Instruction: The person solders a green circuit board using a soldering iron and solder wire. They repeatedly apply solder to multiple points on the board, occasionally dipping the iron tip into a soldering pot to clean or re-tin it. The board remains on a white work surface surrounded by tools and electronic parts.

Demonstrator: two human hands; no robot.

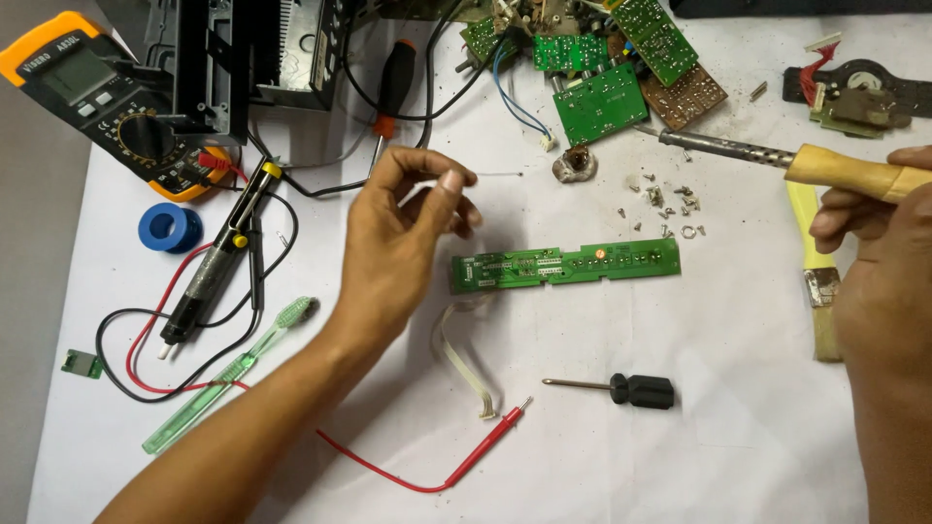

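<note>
At far left lies a yellow-cased multimeter (92, 92), with a blue reel (170, 228) nearer. The left hand (403, 238) pinches a thin strand of solder wire (495, 176) between thumb and fingertips, above the long narrow green circuit board (565, 265) lying mid-table. The right hand (879, 243) is closed round the wooden-handled soldering iron (777, 158), far right.

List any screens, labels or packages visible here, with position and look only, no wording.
Multimeter: far left corner, orange casing, dark face, round dial.
Its screen: upper part of the meter, grey rectangle, blank as far as can be told.
Printed markings on the long green circuit board: centre of table, white, too small to make out.
No packages in view.
</note>
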